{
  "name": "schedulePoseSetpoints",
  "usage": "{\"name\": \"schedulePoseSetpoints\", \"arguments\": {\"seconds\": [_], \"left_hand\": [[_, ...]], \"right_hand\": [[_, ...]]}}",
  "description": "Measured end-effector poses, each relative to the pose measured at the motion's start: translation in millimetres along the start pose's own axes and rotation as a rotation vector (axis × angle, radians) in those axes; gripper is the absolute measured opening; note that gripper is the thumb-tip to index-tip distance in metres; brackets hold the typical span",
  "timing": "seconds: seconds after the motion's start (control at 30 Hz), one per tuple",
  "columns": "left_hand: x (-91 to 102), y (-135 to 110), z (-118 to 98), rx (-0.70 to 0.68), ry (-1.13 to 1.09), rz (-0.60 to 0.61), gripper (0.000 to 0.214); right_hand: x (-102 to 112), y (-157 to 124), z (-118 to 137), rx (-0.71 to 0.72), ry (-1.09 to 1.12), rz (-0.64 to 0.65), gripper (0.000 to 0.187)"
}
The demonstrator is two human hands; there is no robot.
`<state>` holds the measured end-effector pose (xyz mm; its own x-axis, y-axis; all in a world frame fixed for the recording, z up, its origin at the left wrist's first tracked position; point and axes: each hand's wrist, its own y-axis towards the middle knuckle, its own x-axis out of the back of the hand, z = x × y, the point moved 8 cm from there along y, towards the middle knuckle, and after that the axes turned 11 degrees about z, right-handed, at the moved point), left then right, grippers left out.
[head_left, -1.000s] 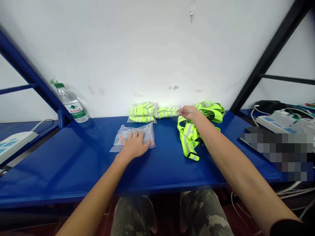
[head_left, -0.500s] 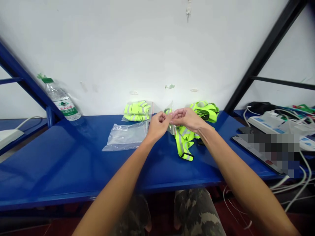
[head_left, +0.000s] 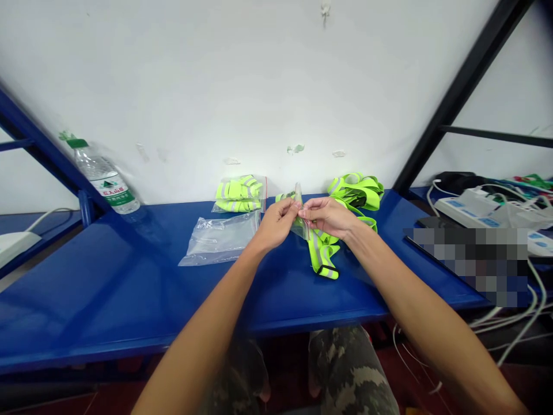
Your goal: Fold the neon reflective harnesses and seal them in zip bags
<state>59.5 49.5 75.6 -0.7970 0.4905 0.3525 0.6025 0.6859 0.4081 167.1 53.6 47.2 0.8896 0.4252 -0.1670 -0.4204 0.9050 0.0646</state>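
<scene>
a smooth blue table [head_left: 151, 288] has a water bottle [head_left: 110, 187] standing at its back left corner. near the middle of the back edge lie packed bags [head_left: 239, 194] of yellow straps, with flat clear bags [head_left: 222, 236] just in front. right of the middle, a strap pile [head_left: 322, 256] reaches toward the front edge; behind it, a strap bundle [head_left: 367, 193] sits by the back edge. a flat dark thing [head_left: 466, 262], mostly blurred, lies at the right edge.

One head-worn camera looks forward and down across the near blue table [head_left: 121, 282].
</scene>
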Motion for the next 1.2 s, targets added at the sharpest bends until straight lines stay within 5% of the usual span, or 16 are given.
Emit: {"name": "schedulePoseSetpoints", "arguments": {"seconds": [0.2, 0.37, 0.57, 0.77, 0.9, 1.03, 1.1, 1.2], "left_hand": [[4.3, -0.7, 0.8, -0.017, -0.088, -0.028, 0.044], [9.2, 0.1, 5.6, 0.001, -0.166, -0.109, 0.042], [8.9, 0.6, 4.3, 0.019, -0.046, -0.26, 0.037], [11.2, -2.7, 18.3, 0.058, -0.109, -0.347, 0.033], [4.0, -1.8, 19.3, 0.039, 0.02, -0.324, 0.027], [-2.4, 2.3, 22.0, 0.056, 0.08, -0.191, 0.031], [3.2, 2.6, 28.4, 0.101, 0.056, -0.175, 0.028], [29.5, -4.1, 38.9, 0.197, 0.06, -0.355, 0.016]], "right_hand": [[14.1, -3.0, -3.4, 0.018, 0.027, -0.054, 0.033], [49.7, -20.9, 22.9, 0.256, -0.185, -0.424, 0.023], [-2.6, -43.4, 56.4, 0.477, -1.168, -0.504, 0.019], [-25.2, -44.4, 51.1, 0.43, -1.551, -0.478, 0.028], [-8.5, -37.3, 37.9, 0.194, -1.574, -0.575, 0.05], [14.4, -26.4, 19.0, 0.051, -1.415, -0.501, 0.041], [24.7, -20.4, 12.2, 0.052, -1.266, -0.419, 0.031], [35.6, -20.4, 19.6, 0.2, -0.988, -0.366, 0.031]]}}
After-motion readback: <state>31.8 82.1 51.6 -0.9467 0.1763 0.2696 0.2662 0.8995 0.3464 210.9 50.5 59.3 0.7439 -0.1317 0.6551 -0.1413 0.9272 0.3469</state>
